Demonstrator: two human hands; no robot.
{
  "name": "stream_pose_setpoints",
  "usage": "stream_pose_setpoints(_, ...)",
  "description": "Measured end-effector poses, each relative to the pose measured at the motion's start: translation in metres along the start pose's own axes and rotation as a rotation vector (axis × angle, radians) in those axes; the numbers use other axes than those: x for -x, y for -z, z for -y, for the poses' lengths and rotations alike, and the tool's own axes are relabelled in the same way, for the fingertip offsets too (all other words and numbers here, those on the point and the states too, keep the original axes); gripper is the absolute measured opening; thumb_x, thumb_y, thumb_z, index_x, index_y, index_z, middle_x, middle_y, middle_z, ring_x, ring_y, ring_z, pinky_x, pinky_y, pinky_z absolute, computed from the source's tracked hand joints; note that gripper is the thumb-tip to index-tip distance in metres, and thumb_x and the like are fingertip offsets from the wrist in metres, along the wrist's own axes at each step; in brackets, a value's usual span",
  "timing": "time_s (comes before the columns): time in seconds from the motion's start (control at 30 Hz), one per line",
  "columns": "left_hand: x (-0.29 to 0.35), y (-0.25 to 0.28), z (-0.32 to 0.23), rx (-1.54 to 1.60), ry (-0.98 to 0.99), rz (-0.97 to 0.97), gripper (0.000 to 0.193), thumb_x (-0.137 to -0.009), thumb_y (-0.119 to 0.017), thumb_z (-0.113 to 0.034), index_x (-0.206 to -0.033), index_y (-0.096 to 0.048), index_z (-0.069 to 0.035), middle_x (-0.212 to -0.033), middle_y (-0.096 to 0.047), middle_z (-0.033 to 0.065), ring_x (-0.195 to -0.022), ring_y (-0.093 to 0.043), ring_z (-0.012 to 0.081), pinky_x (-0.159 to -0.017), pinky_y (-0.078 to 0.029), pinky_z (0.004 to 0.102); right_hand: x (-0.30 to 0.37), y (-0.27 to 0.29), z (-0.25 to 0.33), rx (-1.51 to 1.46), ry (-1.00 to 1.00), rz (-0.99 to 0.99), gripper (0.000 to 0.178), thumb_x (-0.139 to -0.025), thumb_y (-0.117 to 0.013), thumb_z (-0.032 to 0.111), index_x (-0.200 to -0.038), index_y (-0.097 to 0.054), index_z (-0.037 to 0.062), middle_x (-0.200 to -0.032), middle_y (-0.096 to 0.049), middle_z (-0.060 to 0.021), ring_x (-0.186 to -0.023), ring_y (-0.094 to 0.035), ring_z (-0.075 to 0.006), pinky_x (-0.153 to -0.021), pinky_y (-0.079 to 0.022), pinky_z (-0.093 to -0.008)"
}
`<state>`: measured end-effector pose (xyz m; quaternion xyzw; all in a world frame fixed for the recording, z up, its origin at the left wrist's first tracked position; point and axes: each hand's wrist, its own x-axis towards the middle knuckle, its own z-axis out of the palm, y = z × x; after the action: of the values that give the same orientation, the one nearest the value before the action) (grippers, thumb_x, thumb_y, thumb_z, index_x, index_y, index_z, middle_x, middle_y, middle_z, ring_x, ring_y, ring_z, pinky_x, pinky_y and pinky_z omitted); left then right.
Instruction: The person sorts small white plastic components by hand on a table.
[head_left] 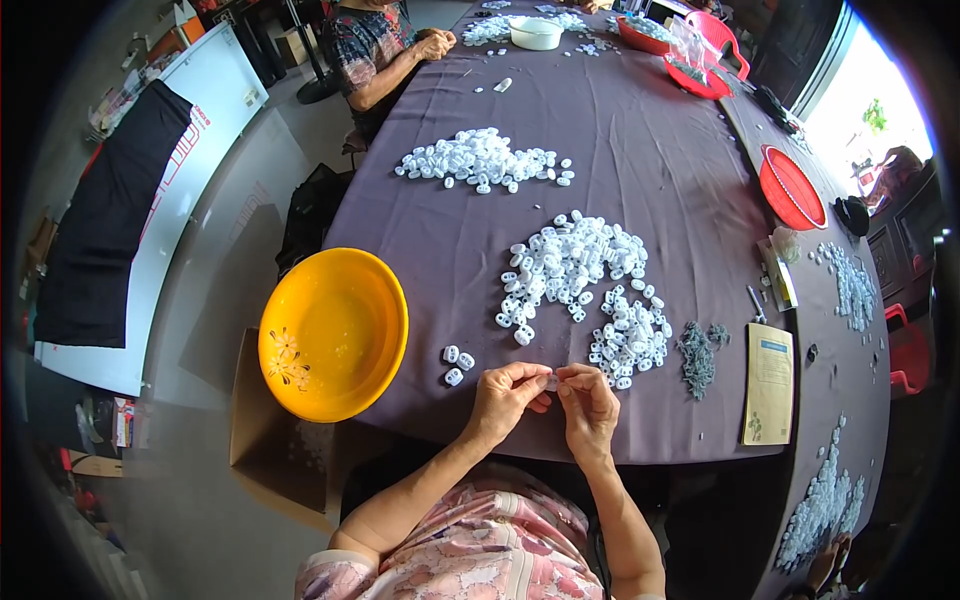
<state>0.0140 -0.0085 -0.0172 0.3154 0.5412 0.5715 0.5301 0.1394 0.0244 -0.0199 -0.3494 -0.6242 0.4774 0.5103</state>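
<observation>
Over the table's near edge, my left hand point(503, 402) and my right hand point(590, 408) meet fingertip to fingertip. Between them they pinch a small whitish plastic piece point(551, 383), mostly hidden by the fingers. Just beyond my hands lies a heap of white oval two-holed plastic pieces point(628, 335). A larger heap of similar white pieces point(575, 255) spreads behind it. Several more loose white pieces point(458, 362) sit to the left of my left hand. Right of my right hand is a small pile of dark grey bits point(697, 362), too small to make out.
A yellow basin point(335, 330) stands at the left table edge, above a cardboard box point(262, 440). To the right lie a tan envelope point(768, 385) and a red basket point(792, 190). Another person point(375, 60) sits at the far left, near a white bowl point(536, 33).
</observation>
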Motion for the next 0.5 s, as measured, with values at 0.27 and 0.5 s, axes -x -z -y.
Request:
stream_pose_setpoints(0.27,0.0008,-0.0005,-0.0003,0.009,-0.005,-0.004,0.014,-0.084,-0.057,-0.007,-0.092,-0.062,0.003,-0.077,-0.063,0.006,-0.062,-0.06,0.0098,-0.053,-0.051,0.0211,0.0024,0.0004,-0.0052,0.026,-0.01,-0.015,0.012,-0.075,-0.058,-0.007,-0.076,-0.049,0.0009,-0.079,-0.058,-0.0062,-0.06,-0.047,-0.0085,-0.052,-0.038,-0.0202)
stream_pose_setpoints(0.5,0.0014,-0.0005,0.0017,-0.013,-0.035,-0.005,0.014,-0.084,-0.057,-0.007,-0.092,-0.062,0.002,-0.076,-0.063,0.0059,-0.061,-0.059,0.009,-0.053,-0.051,0.0214,0.002,0.001,-0.007,0.082,0.013,-0.001,0.013,-0.074,-0.057,-0.009,-0.077,-0.048,0.0011,-0.079,-0.058,-0.0089,-0.064,-0.054,-0.0135,-0.055,-0.042,-0.0231)
